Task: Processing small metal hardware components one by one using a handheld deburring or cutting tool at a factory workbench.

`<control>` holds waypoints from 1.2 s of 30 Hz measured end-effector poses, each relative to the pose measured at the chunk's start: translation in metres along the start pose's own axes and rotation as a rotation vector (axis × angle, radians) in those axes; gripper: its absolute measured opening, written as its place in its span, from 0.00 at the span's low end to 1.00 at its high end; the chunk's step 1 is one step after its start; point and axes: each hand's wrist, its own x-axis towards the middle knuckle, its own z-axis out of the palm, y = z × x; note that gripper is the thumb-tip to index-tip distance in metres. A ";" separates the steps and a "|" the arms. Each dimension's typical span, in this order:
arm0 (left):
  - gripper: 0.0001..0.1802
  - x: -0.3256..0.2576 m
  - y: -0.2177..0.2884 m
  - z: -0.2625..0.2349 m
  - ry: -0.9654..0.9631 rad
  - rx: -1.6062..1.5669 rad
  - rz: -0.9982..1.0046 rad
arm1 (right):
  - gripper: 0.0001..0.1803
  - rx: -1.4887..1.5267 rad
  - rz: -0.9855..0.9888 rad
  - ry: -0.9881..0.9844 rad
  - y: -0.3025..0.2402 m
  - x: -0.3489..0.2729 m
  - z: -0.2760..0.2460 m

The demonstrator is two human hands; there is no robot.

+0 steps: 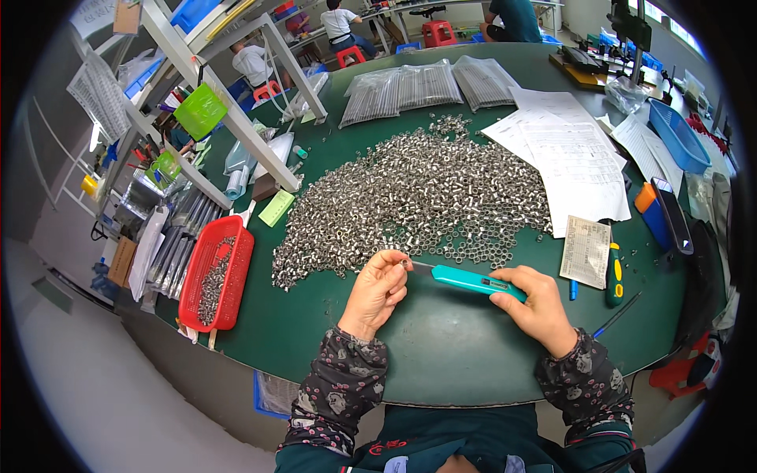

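Observation:
My right hand (536, 303) is closed around a teal utility knife (477, 282), its thin blade pointing left. The blade's tip meets the fingertips of my left hand (377, 288), which pinch a small metal ring (407, 266); the fingers partly hide it. Just beyond both hands spreads a large heap of small shiny metal rings (410, 189) on the green table (449, 347). To the left stands a red plastic basket (243, 272) with more rings in it.
Bags of metal tubes (426, 85) lie at the far edge. Paper sheets (572, 150), a card (585, 251), a green-yellow screwdriver (614, 276) and a blue tray (678, 135) lie on the right. A white shelf frame (229, 102) rises on the left. People sit at benches behind.

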 end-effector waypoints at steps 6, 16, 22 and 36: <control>0.06 0.000 -0.003 0.003 0.063 0.147 0.055 | 0.13 0.128 0.027 -0.059 0.007 -0.001 0.006; 0.06 -0.001 -0.005 0.009 0.043 0.183 0.104 | 0.13 0.238 0.136 -0.149 0.009 -0.001 0.006; 0.06 -0.002 -0.006 0.012 0.116 0.154 0.066 | 0.13 0.042 0.052 -0.059 0.010 -0.002 0.009; 0.07 -0.002 -0.003 0.009 0.106 0.190 -0.013 | 0.14 -0.279 -0.165 0.091 -0.002 0.000 0.003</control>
